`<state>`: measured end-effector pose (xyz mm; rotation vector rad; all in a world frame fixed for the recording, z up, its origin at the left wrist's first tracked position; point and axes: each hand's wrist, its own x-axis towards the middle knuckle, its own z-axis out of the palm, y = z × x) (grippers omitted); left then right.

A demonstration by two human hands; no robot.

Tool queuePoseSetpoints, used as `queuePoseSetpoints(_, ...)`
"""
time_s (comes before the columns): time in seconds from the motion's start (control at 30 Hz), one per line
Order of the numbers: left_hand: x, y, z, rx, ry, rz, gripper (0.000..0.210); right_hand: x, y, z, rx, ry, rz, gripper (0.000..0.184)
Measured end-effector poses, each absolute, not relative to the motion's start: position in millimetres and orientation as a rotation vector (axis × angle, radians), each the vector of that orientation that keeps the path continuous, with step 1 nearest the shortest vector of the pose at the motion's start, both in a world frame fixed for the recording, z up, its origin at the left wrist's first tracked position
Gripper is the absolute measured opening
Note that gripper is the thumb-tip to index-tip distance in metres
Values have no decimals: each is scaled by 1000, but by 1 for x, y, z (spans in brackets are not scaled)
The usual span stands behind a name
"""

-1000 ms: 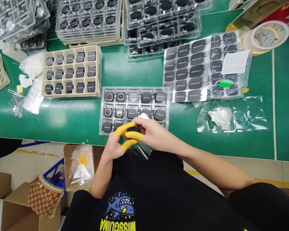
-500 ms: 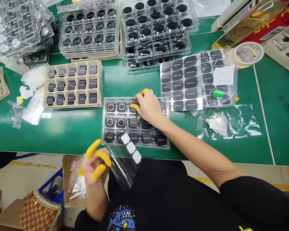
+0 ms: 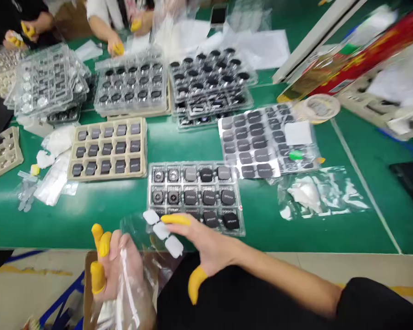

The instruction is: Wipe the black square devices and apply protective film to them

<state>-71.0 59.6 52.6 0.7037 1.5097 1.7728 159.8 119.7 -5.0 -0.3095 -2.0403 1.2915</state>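
Observation:
Yellow finger cots cover some fingertips of both hands. My left hand, below the table's front edge, has curled fingers and holds a clear film sheet that drapes over its palm. Three white rounded-square stickers lie in a slanting row on this film. My right hand is at the stickers, forefinger stretched over them and thumb spread well apart below; nothing shows between them. Just behind, a clear plastic tray holds dark rounded-square pieces, two columns at its left looking different. My right hand and the film cover part of its front row.
A beige tray of dark square pieces stands left. Stacked clear trays line the back. Dark sticker sheets, a tape roll and a clear bag lie right. Other people's hands work across the table.
My right hand has left the tray's back row and come down to the stickers, its thumb and forefinger now apart. A dark cover shows where it was. The view has tilted up.

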Motion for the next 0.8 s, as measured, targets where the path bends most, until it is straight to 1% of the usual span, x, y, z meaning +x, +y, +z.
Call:
queuePoseSetpoints(0.03,-69,61,51,820,1708,1474,24,154,116,-11,-338,-2071,1171,129)
queuePoseSetpoints(0.07,-67,62,49,862,1736,1340,23,149,113,-17,-339,-2069,1049,120)
queuePoseSetpoints(0.13,-64,63,45,929,1718,1175,28,138,112,-25,-385,-2081,906,87)
queuePoseSetpoints(0.2,-62,61,44,894,1636,1163,22,133,116,-28,-479,-2016,837,52)
queuePoseSetpoints(0.23,-63,59,45,877,1586,1176,27,132,119,-26,-528,-1967,817,39)
queuePoseSetpoints(0.3,-66,52,46,831,1477,1220,36,136,127,-18,-571,-1870,795,22)
queuePoseSetpoints(0.33,-68,49,46,806,1425,1238,38,139,131,-12,-565,-1836,793,19)
queuePoseSetpoints(0.43,-75,35,41,718,1286,1276,33,151,142,11,-482,-1756,839,15)
queuePoseSetpoints(0.57,-74,11,24,554,1193,1313,44,170,141,44,-398,-1667,1042,13)
queuePoseSetpoints(0.63,-70,-3,13,362,1088,1308,53,181,135,60,-479,-1619,1217,17)
queuePoseSetpoints(0.7,-69,-12,6,223,952,1253,53,192,132,75,-578,-1618,1339,19)
queuePoseSetpoints(0.73,-71,-15,5,248,933,1227,52,197,131,81,-624,-1644,1367,18)
queuePoseSetpoints(0.8,-80,-15,11,460,1048,1239,51,201,134,91,-733,-1728,1402,14)
